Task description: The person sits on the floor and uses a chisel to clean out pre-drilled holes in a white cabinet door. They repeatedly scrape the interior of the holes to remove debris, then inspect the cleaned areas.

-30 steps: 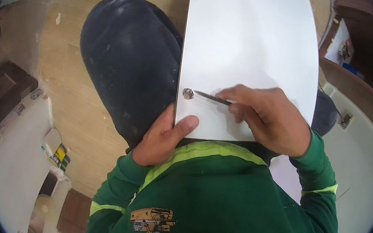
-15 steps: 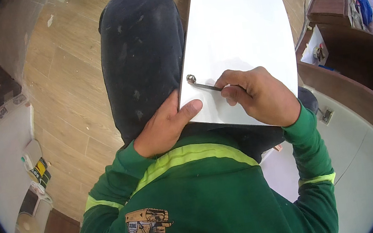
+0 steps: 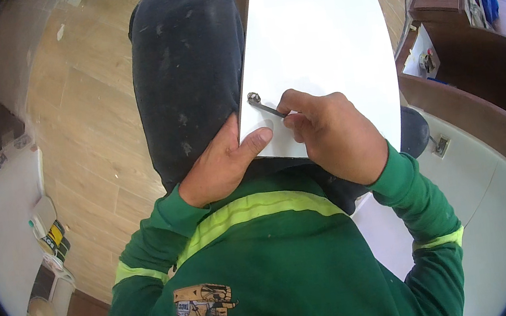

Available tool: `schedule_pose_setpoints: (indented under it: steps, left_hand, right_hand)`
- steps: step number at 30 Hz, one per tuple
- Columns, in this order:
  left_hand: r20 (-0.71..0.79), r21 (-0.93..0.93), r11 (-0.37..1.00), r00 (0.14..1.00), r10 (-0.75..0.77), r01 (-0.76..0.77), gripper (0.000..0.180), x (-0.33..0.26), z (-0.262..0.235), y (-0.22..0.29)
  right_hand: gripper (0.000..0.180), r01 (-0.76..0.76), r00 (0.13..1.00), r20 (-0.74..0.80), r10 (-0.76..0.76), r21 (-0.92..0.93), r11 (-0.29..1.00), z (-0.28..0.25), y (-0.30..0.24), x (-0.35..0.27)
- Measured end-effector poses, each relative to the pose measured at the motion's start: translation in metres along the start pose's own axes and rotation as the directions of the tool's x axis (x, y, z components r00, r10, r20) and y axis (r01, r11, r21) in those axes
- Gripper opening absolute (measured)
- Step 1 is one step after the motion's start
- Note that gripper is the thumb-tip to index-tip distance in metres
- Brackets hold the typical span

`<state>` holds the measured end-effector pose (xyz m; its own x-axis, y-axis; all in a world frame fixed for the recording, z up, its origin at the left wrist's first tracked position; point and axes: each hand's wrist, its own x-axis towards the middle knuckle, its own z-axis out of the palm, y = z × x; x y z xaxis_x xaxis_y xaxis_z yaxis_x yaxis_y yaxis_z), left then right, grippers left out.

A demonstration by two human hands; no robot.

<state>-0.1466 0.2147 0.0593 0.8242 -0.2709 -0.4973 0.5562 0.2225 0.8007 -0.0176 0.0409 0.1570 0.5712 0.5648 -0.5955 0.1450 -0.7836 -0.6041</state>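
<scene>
So the white board sits beside the dark trouser leg, and its rough round spot is just beyond both hands. Thin dark tool has its tip right at the spot's lower edge. Right hand pinches the tool, thumb and index; left hand grips the board's near-left corner, thumb on top. A second ago the tip was just right of the spot.

Glaring white panel, bent edges (black corners)
</scene>
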Motion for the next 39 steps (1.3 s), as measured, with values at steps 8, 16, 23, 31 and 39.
schedule_pose_setpoints:
  steps: [8, 16, 23, 31, 39]
  left_hand:
    - [-0.034, -0.14, 0.99, 0.999, 0.01, -0.015, 0.058, 0.0, 0.004, -0.003]
    - [-0.001, -0.102, 0.995, 1.0, -0.003, 0.003, 0.065, -0.001, -0.001, -0.002]
    - [-0.03, -0.063, 0.998, 0.999, 0.014, -0.015, 0.066, -0.003, 0.002, 0.009]
    - [-0.041, -0.003, 1.0, 0.999, 0.026, -0.026, 0.065, 0.001, 0.002, 0.007]
    - [-0.011, -0.13, 0.991, 1.0, 0.028, -0.03, 0.058, -0.002, 0.007, 0.002]
  right_hand:
    - [0.014, -0.019, 0.997, 0.077, 0.011, 0.094, 0.995, -0.011, 0.008, 0.002]
    - [0.012, 0.075, 0.993, 0.093, -0.067, -0.083, 0.994, -0.023, 0.001, 0.008]
    - [0.01, 0.081, 0.992, 0.106, -0.071, -0.093, 0.992, -0.024, 0.006, 0.011]
    - [0.013, -0.051, 0.995, 0.076, 0.057, -0.075, 0.996, -0.011, -0.009, 0.006]
    - [0.013, -0.153, 0.979, 0.165, 0.116, 0.232, 0.961, -0.013, 0.003, 0.0]
